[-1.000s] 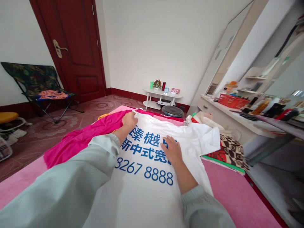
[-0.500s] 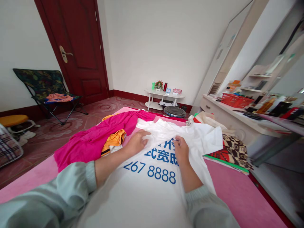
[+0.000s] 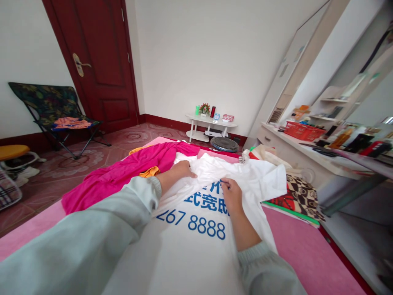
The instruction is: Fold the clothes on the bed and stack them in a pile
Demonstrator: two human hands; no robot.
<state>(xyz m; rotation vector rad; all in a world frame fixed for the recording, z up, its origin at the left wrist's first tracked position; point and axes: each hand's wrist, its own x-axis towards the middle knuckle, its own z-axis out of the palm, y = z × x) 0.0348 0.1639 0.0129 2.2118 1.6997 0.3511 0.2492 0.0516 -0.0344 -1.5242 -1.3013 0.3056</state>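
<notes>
A white T-shirt [image 3: 187, 258] with blue printed characters and numbers is spread in front of me over a pink-covered surface. My left hand [image 3: 183, 169] is closed on the shirt's cloth, left of the print and near the collar end. On the upper right of the print, my right hand [image 3: 232, 194] pinches the same shirt between thumb and fingers. Between both hands the fabric is wrinkled. Beyond my left forearm lie a magenta garment [image 3: 107, 176] and an orange piece of clothing [image 3: 150, 172], partly covered.
A patterned bag [image 3: 302, 196] lies at the shirt's right edge. Further right stands a white dresser [image 3: 276, 141] with a red basket [image 3: 302, 130]. A folding chair [image 3: 46, 102] stands by the dark red door. Ahead is a small white table [image 3: 199, 119].
My left hand has shifted slightly away from me, its forearm now covering more of the orange clothing. My right hand stays nearly in place on the shirt.
</notes>
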